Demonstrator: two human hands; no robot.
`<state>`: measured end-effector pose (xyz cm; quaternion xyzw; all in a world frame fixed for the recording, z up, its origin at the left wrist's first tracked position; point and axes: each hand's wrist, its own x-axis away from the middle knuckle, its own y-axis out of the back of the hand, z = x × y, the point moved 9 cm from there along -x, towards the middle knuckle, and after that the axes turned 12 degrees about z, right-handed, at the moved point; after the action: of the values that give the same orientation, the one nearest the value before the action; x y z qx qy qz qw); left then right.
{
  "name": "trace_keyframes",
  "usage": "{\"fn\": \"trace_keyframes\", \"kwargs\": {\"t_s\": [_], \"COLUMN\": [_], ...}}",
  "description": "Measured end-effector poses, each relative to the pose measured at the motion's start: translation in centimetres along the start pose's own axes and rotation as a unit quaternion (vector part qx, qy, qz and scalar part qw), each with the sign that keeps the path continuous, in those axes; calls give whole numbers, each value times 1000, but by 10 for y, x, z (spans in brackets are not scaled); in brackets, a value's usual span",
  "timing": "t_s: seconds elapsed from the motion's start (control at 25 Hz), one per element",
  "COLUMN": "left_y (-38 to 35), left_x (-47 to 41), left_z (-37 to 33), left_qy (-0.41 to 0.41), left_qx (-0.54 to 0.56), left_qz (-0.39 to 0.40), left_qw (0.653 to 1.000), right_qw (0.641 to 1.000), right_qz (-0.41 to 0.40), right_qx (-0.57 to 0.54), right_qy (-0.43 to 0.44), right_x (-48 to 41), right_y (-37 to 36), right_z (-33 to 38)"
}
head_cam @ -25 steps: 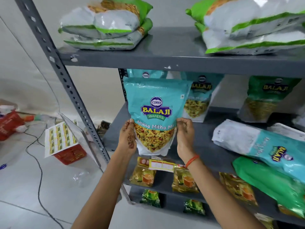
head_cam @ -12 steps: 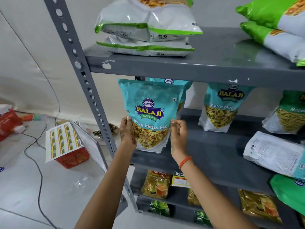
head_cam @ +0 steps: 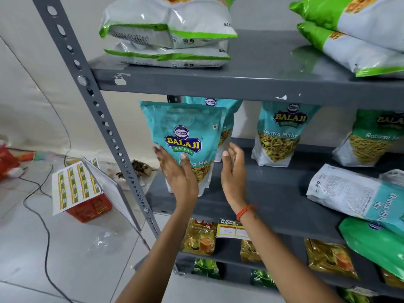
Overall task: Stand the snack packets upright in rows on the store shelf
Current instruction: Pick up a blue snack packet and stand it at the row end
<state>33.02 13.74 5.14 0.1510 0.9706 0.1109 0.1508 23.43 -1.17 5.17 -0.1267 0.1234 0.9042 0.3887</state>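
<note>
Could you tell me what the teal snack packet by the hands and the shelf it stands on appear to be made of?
The teal snack packet looks like printed plastic film with a soft sheen: it wrinkles and has a crimped top seal. The shelf looks like grey-painted metal: a perforated upright, a bolt, and chipped paint showing white on the edge of the board above.

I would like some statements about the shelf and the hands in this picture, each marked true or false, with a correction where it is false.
1. The front teal packet stands upright on the middle shelf. True.
2. The right hand grips this packet firmly. False: it is open beside the packet, fingers spread.
3. The left hand lies open against the front of the packet. True.
4. The packets on the top shelf stand upright. False: the green and white packets lie flat in stacks.
5. A teal packet lies on its side at the right of the middle shelf. True.
</note>
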Motion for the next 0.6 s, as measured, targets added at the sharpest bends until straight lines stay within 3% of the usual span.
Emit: {"fn": "trace_keyframes", "kwargs": {"t_s": [0.12,0.36,0.6], "left_y": [-35,-143,-280], "left_x": [29,91,174], "left_z": [-41,-87,-100], "left_qy": [-101,-184,-218], "left_qx": [-42,-73,-146], "left_qz": [14,108,279], "left_qw": [994,974,924], "right_qw": [995,960,901], "right_qz": [-40,-133,-126], "right_qx": [57,204,416], "right_qy": [75,138,9], "right_x": [10,45,80], "right_y": [43,159,277], "right_z": [29,56,24]}}
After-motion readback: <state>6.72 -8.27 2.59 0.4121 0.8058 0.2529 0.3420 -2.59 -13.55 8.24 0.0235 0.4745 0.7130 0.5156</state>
